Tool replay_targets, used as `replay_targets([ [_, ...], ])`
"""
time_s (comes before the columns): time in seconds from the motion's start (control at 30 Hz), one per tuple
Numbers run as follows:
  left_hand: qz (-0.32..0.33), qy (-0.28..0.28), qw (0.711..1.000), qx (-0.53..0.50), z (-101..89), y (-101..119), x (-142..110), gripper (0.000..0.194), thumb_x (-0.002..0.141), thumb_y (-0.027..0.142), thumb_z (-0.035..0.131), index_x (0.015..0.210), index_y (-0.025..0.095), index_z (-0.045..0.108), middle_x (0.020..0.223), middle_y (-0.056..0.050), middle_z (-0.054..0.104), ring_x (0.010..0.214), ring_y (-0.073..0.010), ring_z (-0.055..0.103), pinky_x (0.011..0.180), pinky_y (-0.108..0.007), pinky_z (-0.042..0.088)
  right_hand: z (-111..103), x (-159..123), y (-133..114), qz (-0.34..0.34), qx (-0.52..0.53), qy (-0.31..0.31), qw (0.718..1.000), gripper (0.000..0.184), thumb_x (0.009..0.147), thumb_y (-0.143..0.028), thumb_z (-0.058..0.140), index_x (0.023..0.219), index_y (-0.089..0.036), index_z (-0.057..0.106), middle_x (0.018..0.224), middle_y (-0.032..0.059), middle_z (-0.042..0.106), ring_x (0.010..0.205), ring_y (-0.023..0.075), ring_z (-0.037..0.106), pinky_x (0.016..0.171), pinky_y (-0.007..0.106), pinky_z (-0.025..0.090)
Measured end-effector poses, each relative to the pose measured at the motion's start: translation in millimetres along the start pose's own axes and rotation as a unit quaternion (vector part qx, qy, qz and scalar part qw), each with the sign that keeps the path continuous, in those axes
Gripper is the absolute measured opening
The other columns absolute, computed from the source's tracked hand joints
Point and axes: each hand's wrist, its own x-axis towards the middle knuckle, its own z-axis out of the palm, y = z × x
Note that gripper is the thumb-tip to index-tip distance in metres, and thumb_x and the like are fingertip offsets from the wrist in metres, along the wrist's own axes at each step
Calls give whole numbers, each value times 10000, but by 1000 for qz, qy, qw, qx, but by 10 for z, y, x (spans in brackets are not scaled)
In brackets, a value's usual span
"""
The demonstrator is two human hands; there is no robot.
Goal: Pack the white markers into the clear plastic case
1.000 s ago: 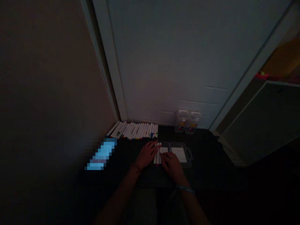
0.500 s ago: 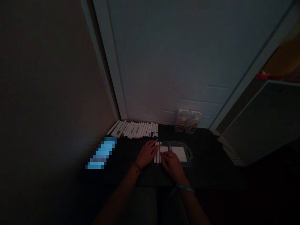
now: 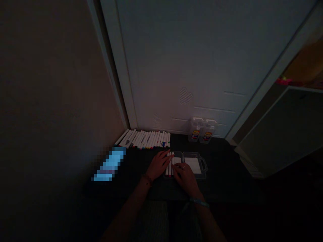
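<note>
Left hand (image 3: 158, 164): fingers spread, tips over slim, cylindrical white markers (image 3: 170, 168) lying in the left half of an open, clear plastic case (image 3: 191, 155). Right hand (image 3: 186, 176): fingers bunched beside them, grip unclear. Behind the case: two upright translucent boxes (image 3: 195, 131).

Dark table (image 3: 222, 171) bears markers (image 3: 146, 139), open case (image 3: 192, 155), 2 upright cases (image 3: 207, 136).

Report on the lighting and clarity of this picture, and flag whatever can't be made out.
Head view: very dim overall, the dark table fading into shadow at its lower right; head view: a bright blue patch at left, pixelated beyond recognition; head view: left hand and right hand murky, their exact grip unclear.
</note>
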Motion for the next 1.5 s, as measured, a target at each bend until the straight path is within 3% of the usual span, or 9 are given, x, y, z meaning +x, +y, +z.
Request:
replay_targets([
  [0.9,-6,11,1000,-29,-8,1,18,369,953,335,341,1283,268,494,1364,-7,472,1230,-190,390,1042,-411,348,-20,3,-20,0,-5,2,1000,296,866,-187,527,1141,-254,613,1005,63,626,944,207,570,866,370,449],
  [1.5,-5,-3,1000,-17,-23,12,6,350,947,355,362,1269,371,498,1402,47,420,1234,-204,367,1029,-431,353,16,-7,5,4,9,4,1000,330,875,-177,505,1192,-242,568,1028,64,616,971,211,551,878,375,440],
])
